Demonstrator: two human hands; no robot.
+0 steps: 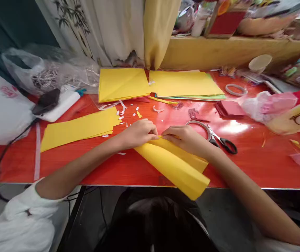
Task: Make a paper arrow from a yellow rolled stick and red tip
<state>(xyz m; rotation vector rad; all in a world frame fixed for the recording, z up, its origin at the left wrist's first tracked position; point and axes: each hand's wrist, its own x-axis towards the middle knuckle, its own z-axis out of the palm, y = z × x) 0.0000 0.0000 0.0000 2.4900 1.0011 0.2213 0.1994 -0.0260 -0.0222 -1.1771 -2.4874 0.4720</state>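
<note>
Pinched edge [159, 136]: looks to me like the step in hand is lining up or pressing a fold at the far end of the yellow sheet [171, 162], both hands in on it
Left hand [141, 133]: fingers [153, 129] closed on that edge, thumb tip right up near the other hand
Right hand [184, 138]: fingers [170, 131] gripping the same edge just beside the left ones, can't tell how tightly
Next move: imo it calls for keeping the layers even at the pinch and pressing lightly, since a crooked start could carry down the whole length
Yellow sheet: plain bright yellow, bent over lengthwise into a loose tube-ish shape, layers gaping on the right side, looks thin enough to wrinkle
Where it is: held over the red surface [244, 171], near end poking past the front edge
Nearby: yellow strips [79, 131] off to the left, white scraps [123, 105] behind the hands, black-handled scissors [221, 140] by the right forearm
</note>
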